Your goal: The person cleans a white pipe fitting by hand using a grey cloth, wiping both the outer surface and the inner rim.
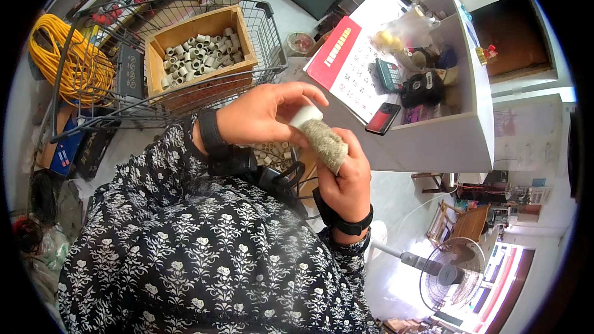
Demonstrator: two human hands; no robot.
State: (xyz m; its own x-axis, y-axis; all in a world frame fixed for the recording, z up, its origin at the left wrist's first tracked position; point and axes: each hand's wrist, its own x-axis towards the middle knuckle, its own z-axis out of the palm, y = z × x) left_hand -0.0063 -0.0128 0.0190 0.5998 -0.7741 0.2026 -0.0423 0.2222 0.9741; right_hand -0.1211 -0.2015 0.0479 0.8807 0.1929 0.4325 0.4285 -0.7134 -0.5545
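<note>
My left hand (260,113) curls around a short white plastic pipe fitting (307,115), its thumb low and its forefinger arched above. Against the fitting's lower right side lies a rough grey-green cloth or scouring pad (324,143), bunched into a roll. My right hand (348,181) grips the lower end of that roll, with the fingers partly hidden behind it. Further off, a wooden box (199,95) inside a wire shopping cart (267,32) holds many grey-white pipe fittings (204,55). More small fittings (271,154) lie below my hands, partly covered by my forearm and black straps.
A coil of yellow hose or cable (69,60) sits left of the cart. The desk (431,148) on the right carries a calendar sheet (352,69), a calculator (389,75), a phone (383,118) and a plastic bag (408,28). A standing fan (450,273) is at lower right.
</note>
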